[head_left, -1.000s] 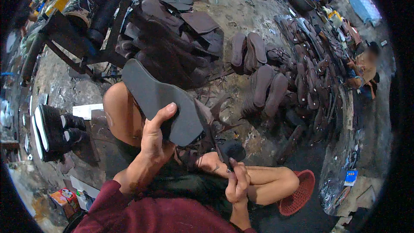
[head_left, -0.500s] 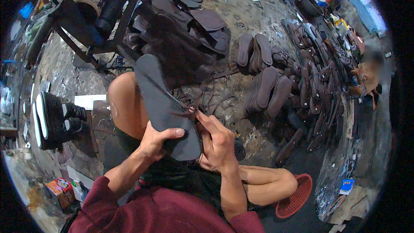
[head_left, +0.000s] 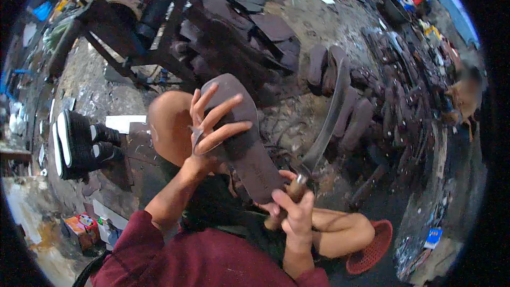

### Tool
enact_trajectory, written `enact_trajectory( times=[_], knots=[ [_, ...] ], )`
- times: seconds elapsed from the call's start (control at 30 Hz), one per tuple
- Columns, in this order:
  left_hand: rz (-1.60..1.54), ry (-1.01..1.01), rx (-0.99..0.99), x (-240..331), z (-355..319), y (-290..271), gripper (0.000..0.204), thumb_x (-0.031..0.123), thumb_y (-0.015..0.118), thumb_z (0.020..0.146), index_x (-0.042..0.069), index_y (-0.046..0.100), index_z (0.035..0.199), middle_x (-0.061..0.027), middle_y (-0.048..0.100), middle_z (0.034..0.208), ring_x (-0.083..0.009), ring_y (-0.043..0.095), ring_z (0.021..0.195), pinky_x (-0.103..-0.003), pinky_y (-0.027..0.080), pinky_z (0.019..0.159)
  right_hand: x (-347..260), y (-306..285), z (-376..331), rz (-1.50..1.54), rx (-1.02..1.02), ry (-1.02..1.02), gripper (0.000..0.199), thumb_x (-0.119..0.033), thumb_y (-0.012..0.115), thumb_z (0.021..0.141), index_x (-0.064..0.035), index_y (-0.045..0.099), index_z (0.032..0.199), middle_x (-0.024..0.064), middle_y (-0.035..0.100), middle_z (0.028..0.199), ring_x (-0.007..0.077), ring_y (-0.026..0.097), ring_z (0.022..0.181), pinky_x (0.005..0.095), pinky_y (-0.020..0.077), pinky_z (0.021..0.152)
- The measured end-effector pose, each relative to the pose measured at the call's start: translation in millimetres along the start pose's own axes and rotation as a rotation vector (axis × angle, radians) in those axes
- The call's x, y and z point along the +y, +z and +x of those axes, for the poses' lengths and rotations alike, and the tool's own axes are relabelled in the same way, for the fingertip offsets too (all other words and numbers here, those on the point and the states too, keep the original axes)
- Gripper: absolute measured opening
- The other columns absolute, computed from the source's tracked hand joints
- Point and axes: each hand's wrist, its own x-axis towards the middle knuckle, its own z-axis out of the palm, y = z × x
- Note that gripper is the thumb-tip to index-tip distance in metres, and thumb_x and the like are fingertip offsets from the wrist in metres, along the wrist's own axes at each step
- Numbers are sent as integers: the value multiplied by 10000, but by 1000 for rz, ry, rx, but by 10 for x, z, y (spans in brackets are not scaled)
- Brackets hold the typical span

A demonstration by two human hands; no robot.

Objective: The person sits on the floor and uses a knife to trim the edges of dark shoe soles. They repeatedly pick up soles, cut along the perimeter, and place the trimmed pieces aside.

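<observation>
A brown shoe sole is held tilted above my lap, its heel end toward my right hand. My left hand grips its upper left edge, fingers spread across the face and the thumb hidden. A small grey scrap shows beside these fingers. My right hand is closed round the wooden handle of a long curved knife. The blade points up and away, apart from the sole. My right thumb is at the heel end, but I cannot tell how firmly it presses there.
Stacked brown soles and a large pile of more lie to the right. A dark metal stand is at the far left. Black sandals stand at the left, and a red mesh basket is by my right knee.
The sole has turned over, from its grey face to its brown one. My left hand has moved to the upper end. The knife in my right hand has swung into clear view.
</observation>
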Motion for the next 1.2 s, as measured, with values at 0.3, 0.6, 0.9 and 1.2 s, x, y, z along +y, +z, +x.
enact_trajectory(
  times=[0.3, 0.6, 0.9, 1.2],
  knots=[
    [-1572, -900, 59, 331, -437, 265, 422, 330, 410, 1028, -15, 608, 1168, -172, 585, 1110, -286, 599, 981, -443, 486, 909, -195, -76, 377, -14, 360, -374, 423, -44, 734, 819, 43, 573, 1200, 86, 655, 848, 167, 624, 583, 283, 510, 514],
    [-1814, -1535, -141, 639, -276, 599, 646, 361, 651, 884, 103, 380, 1410, -124, 572, 1295, -284, 543, 1206, -438, 422, 1023, 56, 0, 353, -27, 162, -274, 404, -41, 695, 849, -21, 571, 1233, 67, 655, 816, 135, 600, 572, 275, 489, 500],
    [-1299, -1243, 309, 232, -137, 510, 412, 174, 604, 880, -9, 498, 1233, -131, 665, 933, -211, 672, 771, -347, 572, 720, 655, -450, 691, 270, 294, 368, 372, -463, 494, 979, -105, 576, 1036, 43, 558, 702, 152, 529, 514, 310, 442, 452],
    [-1169, -1140, 354, 382, 31, 451, 442, 417, 502, 956, -10, 572, 1044, -126, 642, 892, -221, 669, 729, -353, 554, 662, 647, -592, -124, 441, -189, 911, 336, -443, 392, 1017, -120, 468, 964, 46, 506, 757, 210, 531, 584, 351, 443, 534]
  ],
)
